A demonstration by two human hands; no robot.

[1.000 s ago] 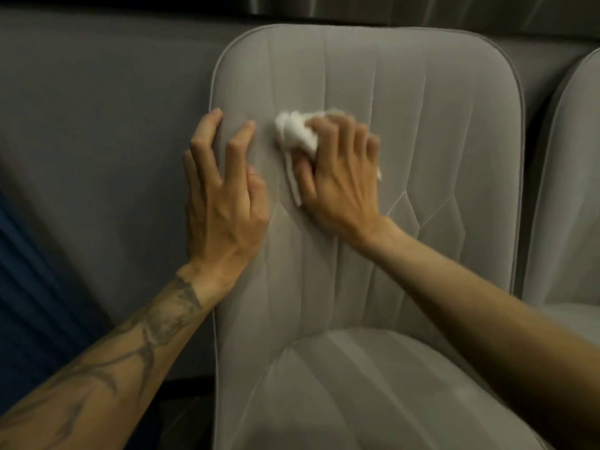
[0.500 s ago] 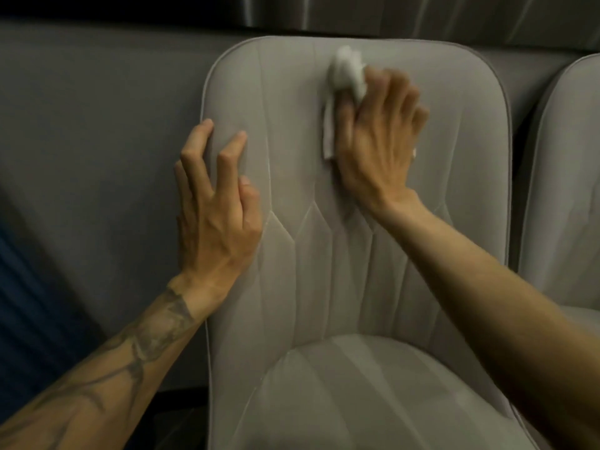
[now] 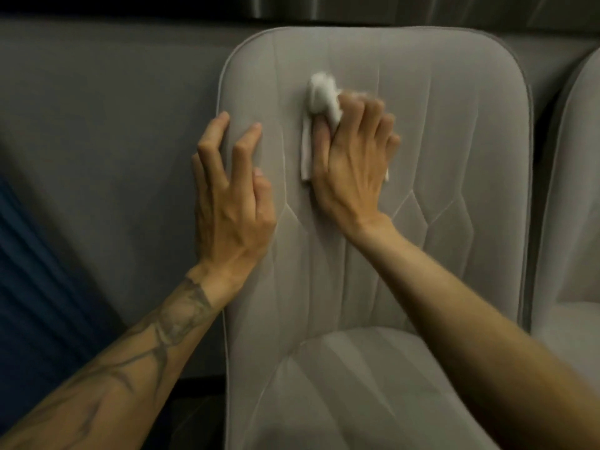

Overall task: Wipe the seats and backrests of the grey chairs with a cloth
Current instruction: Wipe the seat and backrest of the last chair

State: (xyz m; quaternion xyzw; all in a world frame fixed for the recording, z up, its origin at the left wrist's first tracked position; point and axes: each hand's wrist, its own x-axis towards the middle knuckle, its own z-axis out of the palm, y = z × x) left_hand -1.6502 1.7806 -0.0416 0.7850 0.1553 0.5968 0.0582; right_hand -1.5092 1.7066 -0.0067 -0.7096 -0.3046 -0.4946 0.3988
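Cloth [image 3: 323, 95] white, bunched, gripped by right hand [image 3: 352, 164], pressed on upper middle of backrest [image 3: 454, 125]. Half second ago near top edge; now lower, stroke coming back down. Left hand [image 3: 230, 196] unmoved, holds nothing, bent fingertips bracing left edge. Seat [image 3: 357, 384] probably still to wipe.

Backrest [image 3: 438, 141] rt half free; L hand [image 3: 232, 206] blocks edge.

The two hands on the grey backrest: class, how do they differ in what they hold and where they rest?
The right hand grips a white cloth; the left hand holds nothing. The left hand's fingers are spread at the left edge of the backrest; the right hand's are bunched near its upper middle. Both touch the same backrest.
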